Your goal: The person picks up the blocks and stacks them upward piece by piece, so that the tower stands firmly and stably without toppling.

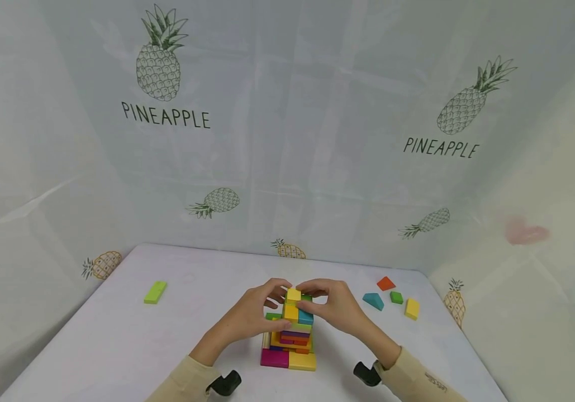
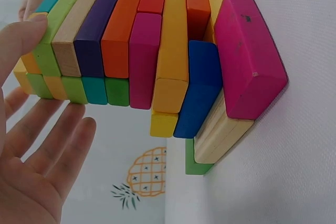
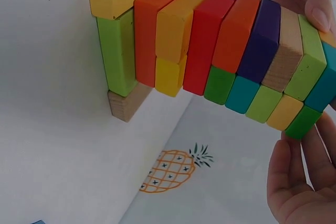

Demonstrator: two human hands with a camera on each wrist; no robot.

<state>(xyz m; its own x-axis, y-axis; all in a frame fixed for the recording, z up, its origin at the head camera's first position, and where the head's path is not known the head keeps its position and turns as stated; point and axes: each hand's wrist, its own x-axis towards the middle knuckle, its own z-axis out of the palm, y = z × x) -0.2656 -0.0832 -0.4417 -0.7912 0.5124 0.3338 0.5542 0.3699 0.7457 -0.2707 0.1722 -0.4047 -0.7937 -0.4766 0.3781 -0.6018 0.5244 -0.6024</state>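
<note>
A tower of coloured wooden blocks (image 1: 295, 329) stands on the table between both hands, with a magenta block (image 2: 249, 56) and a yellow block (image 1: 302, 362) at its front base. The left hand (image 1: 254, 310) holds the upper part from the left. Its thumb presses the front near a light green block (image 2: 55, 38), and its other fingers reach round behind. From the right, the right hand (image 1: 334, 307) grips the top, thumb in front by a blue block (image 1: 305, 317). Its fingers are beside the top yellow block (image 1: 294, 296) and a dark green block (image 3: 303, 123).
A light green block (image 1: 155, 292) lies far left on the white table (image 1: 91, 346). At the right are an orange block (image 1: 385, 283), a blue block (image 1: 373, 301), a green block (image 1: 396, 297) and a yellow block (image 1: 412, 309). A pineapple-print curtain (image 1: 292, 139) hangs behind.
</note>
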